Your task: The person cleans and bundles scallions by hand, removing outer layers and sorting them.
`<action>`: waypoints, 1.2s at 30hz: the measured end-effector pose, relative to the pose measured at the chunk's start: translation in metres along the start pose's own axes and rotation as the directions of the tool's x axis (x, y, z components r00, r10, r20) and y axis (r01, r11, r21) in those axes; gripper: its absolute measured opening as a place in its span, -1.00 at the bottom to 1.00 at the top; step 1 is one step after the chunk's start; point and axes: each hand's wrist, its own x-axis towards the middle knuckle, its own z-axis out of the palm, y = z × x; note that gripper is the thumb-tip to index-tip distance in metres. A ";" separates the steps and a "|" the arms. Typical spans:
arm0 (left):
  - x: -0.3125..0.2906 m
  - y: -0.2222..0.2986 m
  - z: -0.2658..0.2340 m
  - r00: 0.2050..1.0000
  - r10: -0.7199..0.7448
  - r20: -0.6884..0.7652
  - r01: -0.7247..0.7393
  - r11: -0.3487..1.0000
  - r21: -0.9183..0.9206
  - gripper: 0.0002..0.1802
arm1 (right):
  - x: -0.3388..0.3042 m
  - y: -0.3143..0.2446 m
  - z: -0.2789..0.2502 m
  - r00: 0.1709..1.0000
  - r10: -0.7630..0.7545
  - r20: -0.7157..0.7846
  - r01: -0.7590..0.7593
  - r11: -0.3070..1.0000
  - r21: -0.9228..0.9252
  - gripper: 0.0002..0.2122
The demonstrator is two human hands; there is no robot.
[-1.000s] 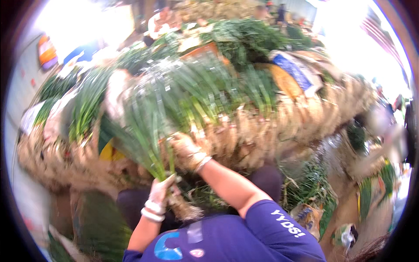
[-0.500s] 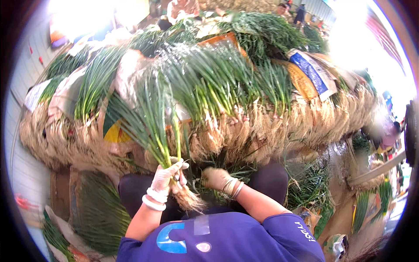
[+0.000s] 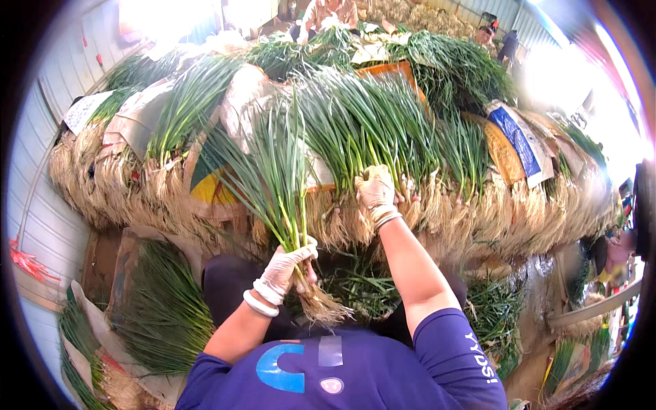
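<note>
My left hand (image 3: 290, 268), in a thin whitish glove, is closed round the lower stems of a bunch of green garlic (image 3: 277, 195). The long leaves fan up and to the left, while a pinkish bulb and pale stringy roots (image 3: 320, 304) hang below my fingers. My right hand (image 3: 376, 188), also gloved, reaches forward to a heap of green garlic (image 3: 362, 123) on the long pile. Its fingers are curled on the stem bases at the heap's front edge; exactly which stalks they grip is partly hidden.
Root fringes (image 3: 506, 212) hang along the pile's front, with sacks such as a blue-and-white one (image 3: 516, 140) among the bundles. Loose green leaves (image 3: 359, 280) lie between my knees. Another bundle (image 3: 164, 307) lies at left. A person (image 3: 328, 14) sits across the pile.
My right hand has gone from near my lap forward and up to the stalks on the pile. The left hand keeps its bunch. The whole view has shifted slightly.
</note>
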 end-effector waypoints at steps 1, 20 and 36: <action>0.004 -0.003 -0.001 0.999 0.016 -0.032 -0.016 1.000 0.012 -0.80 | 0.007 0.010 0.005 0.999 -0.017 -0.030 0.019 0.999 0.044 -0.76; -0.003 0.007 0.017 0.983 -0.165 0.077 0.164 0.986 0.011 -0.73 | -0.161 0.051 -0.058 0.723 -0.064 0.687 0.271 0.942 -0.197 -0.77; -0.009 0.006 0.014 0.986 -0.162 0.046 0.158 0.984 0.083 -0.60 | -0.127 -0.045 -0.052 0.965 -0.257 0.042 0.225 0.903 0.367 -0.76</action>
